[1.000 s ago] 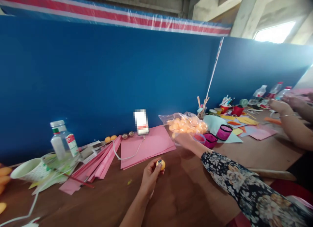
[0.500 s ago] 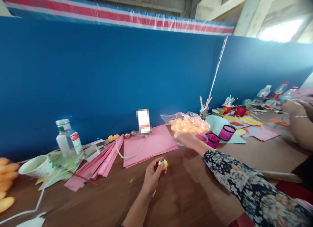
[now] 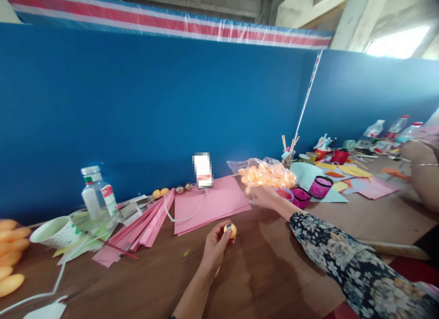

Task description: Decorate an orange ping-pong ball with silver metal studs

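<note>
My left hand hovers just over the brown table, fingers closed on a small orange ball that has a dark mark on it. My right arm, in a flowered sleeve, stretches forward to a clear plastic bag of orange balls. My right hand is at the bag's near edge, and its fingers look pinched on the plastic. Beside that hand stand small pink cups, and a sheet of pink paper lies between my hands.
A blue partition backs the table. At the left are a plastic bottle, a paper cup, pink paper strips and orange pieces. A phone with a white cable leans on the partition. Another person's arm works at the far right.
The view has shifted slightly, with my head turning a little left. My right hand has drawn closer in at the bag's near edge. My left hand still holds the ball in the same place.
</note>
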Demonstrator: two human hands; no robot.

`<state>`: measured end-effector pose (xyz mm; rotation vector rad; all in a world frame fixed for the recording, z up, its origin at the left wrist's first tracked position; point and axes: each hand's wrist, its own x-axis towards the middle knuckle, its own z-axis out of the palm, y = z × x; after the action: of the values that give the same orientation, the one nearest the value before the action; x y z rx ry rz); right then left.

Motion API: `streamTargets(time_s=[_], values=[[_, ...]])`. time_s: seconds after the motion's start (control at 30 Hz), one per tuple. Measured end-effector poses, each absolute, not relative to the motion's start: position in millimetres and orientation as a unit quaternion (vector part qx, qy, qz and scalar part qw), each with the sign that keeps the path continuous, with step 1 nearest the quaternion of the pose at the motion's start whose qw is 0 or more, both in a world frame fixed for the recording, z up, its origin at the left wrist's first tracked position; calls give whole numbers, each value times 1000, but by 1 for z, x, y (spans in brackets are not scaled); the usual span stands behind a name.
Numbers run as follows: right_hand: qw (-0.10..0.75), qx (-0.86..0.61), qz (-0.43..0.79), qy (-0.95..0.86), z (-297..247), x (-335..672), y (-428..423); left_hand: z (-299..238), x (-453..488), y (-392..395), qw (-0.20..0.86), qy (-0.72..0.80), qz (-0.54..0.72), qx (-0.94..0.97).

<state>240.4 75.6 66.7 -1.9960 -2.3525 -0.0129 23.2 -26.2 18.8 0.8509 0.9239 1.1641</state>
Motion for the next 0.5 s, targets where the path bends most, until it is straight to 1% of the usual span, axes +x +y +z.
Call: streamTargets(time_s=[0.23, 0.3, 0.4, 0.5], values=[[136, -628, 9, -766, 69, 228, 65, 19, 24, -27, 654, 412, 517, 368], [189, -601, 41, -775, 68, 217, 53, 17, 23, -26, 654, 409, 518, 371], [321, -528, 172, -767, 59, 194, 34, 11, 22, -23, 648, 392, 531, 380], [411, -470, 315, -714, 40, 169, 22, 5, 20, -21, 619, 382, 567, 386]])
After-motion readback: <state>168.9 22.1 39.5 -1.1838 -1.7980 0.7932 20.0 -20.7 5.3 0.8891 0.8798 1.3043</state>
